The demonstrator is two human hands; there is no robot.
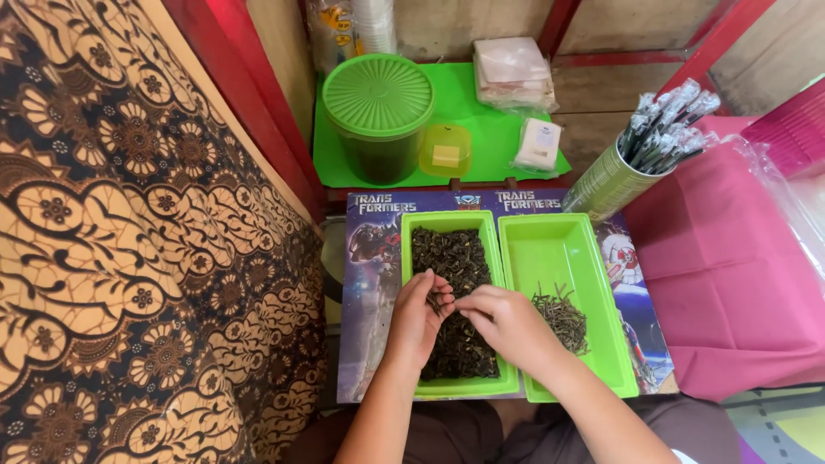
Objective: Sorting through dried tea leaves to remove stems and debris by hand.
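Two bright green trays lie side by side on a printed board (371,283). The left tray (447,221) is filled with dark dried leaves (451,253). The right tray (559,245) holds only a small heap of thin dried stems (563,320) near its front. My left hand (418,318) rests over the left tray, fingers curled and pinching bits of the leaves. My right hand (509,322) reaches across from the right tray's side, its fingertips meeting the left hand over the leaves and pinching a small piece.
A brown patterned cloth (129,241) covers the left. Behind the trays a green lidded tub (379,112), a small yellow-lidded box (445,150) and wrapped packets (514,73) sit on a green mat. A tin of wrapped straws (640,155) stands by a pink cloth (730,283).
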